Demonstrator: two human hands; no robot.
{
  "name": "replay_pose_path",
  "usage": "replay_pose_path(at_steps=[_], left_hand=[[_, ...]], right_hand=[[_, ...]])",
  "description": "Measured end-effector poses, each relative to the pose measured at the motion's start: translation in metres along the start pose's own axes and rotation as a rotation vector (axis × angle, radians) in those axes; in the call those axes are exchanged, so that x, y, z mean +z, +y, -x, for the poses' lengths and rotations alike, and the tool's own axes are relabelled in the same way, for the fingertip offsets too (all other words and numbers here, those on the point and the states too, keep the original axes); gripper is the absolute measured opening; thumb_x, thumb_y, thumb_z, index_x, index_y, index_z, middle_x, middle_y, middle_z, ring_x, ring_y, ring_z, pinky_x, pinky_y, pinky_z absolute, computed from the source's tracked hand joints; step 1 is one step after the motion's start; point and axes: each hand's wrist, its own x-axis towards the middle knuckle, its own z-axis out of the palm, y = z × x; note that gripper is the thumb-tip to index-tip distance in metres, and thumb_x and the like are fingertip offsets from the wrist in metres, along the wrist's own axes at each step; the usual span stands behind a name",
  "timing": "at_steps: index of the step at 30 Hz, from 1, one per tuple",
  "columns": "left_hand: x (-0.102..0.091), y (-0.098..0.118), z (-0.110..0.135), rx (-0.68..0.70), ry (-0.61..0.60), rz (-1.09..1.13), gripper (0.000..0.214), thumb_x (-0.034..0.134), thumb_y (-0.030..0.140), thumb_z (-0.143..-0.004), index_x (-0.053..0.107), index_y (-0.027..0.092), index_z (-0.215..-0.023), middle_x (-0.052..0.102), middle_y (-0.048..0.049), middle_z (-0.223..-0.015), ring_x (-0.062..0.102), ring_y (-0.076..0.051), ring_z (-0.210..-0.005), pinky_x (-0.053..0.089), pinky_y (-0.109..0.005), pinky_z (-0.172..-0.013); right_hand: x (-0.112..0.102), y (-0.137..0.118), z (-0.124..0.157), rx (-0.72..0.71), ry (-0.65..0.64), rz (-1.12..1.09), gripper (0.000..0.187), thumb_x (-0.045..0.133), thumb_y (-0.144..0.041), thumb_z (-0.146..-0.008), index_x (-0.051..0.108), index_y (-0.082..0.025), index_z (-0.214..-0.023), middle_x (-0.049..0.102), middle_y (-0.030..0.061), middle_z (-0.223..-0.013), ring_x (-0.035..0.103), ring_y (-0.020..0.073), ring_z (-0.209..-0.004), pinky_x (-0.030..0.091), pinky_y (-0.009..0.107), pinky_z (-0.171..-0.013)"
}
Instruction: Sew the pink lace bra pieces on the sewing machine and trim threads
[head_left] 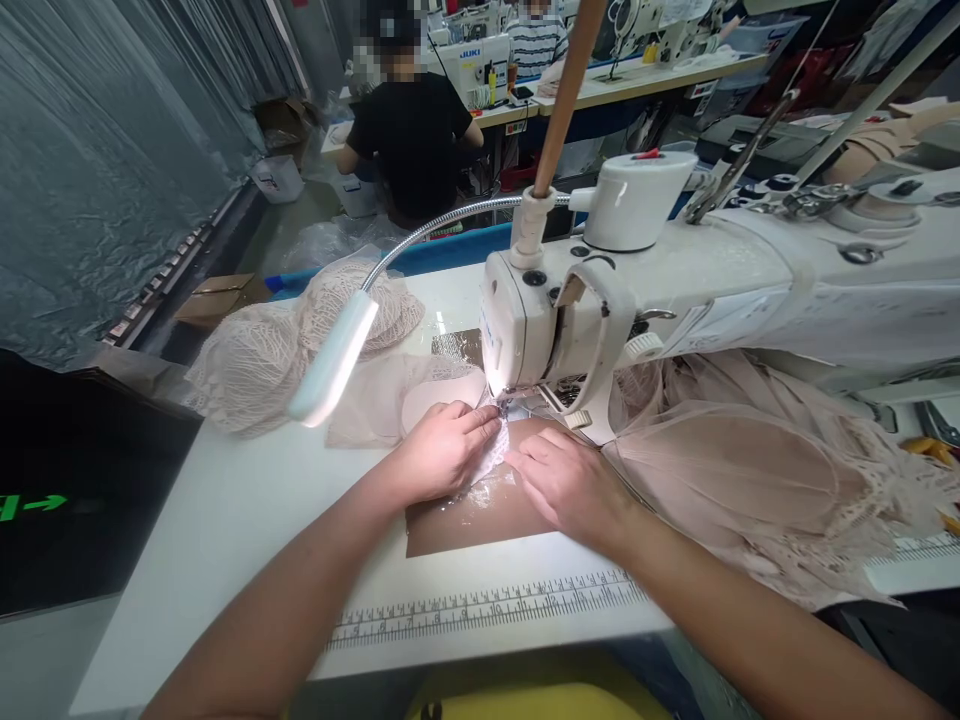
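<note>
A strip of pale pink lace fabric [491, 455] lies under the needle area of a white sewing machine [517, 320]. My left hand [450, 447] grips the fabric from its left side, with fingertips close to the presser foot. On the other side, my right hand [566, 480] is closed with its fingertips at the fabric's right edge. Both hands rest over a shiny brown sheet [480, 525] on the table. Sheer pink fabric with a cup shape [442, 395] stretches left from the needle. The needle itself is hard to make out.
A lit gooseneck lamp [334, 360] hangs left of the machine head. Lace cups [255, 360] are piled at the back left. More sheer lace fabric [735, 460] is heaped at right. A ruler tape [487, 612] runs along the table's front edge. Another person [409, 130] sits beyond.
</note>
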Motion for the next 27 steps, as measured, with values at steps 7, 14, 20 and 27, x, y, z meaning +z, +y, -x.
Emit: replay_pose_path(at_steps=[7,14,20,27], left_hand=[[-0.003,0.0,0.001,0.015,0.033,0.05,0.038,0.038,0.024,-0.095,0.055,0.015,-0.128,0.054,-0.0104,-0.134,0.049,-0.024,-0.1,0.042,-0.039,-0.085],[-0.003,-0.004,0.002,0.04,0.026,0.057,0.036,0.041,0.023,-0.095,0.055,0.018,-0.127,0.053,-0.008,-0.135,0.048,-0.024,-0.107,0.041,-0.039,-0.089],[-0.001,-0.007,0.001,0.009,0.024,0.042,0.039,0.044,0.018,-0.091,0.054,0.018,-0.129,0.052,-0.0091,-0.136,0.048,-0.026,-0.106,0.041,-0.041,-0.087],[-0.001,-0.009,-0.001,-0.034,0.023,0.038,0.043,0.047,0.017,-0.088,0.051,0.017,-0.131,0.05,-0.0083,-0.139,0.048,-0.027,-0.106,0.04,-0.042,-0.09]], right_hand=[[0.007,0.002,-0.001,0.077,-0.011,0.105,0.026,0.048,-0.004,-0.082,0.068,-0.017,-0.092,0.057,0.0034,-0.07,0.046,0.018,-0.069,0.035,0.03,-0.064],[0.011,0.001,-0.006,0.191,-0.076,0.139,0.031,0.049,-0.002,-0.08,0.067,-0.017,-0.1,0.062,0.0049,-0.076,0.051,0.0192,-0.072,0.033,0.032,-0.059],[0.012,0.002,-0.009,0.231,-0.083,0.156,0.035,0.047,-0.002,-0.079,0.066,-0.018,-0.104,0.061,0.0058,-0.075,0.05,0.0196,-0.07,0.028,0.032,-0.053],[0.01,0.005,-0.01,0.221,-0.064,0.121,0.035,0.046,-0.003,-0.078,0.068,-0.019,-0.101,0.061,0.0051,-0.073,0.049,0.0186,-0.066,0.029,0.03,-0.054]])
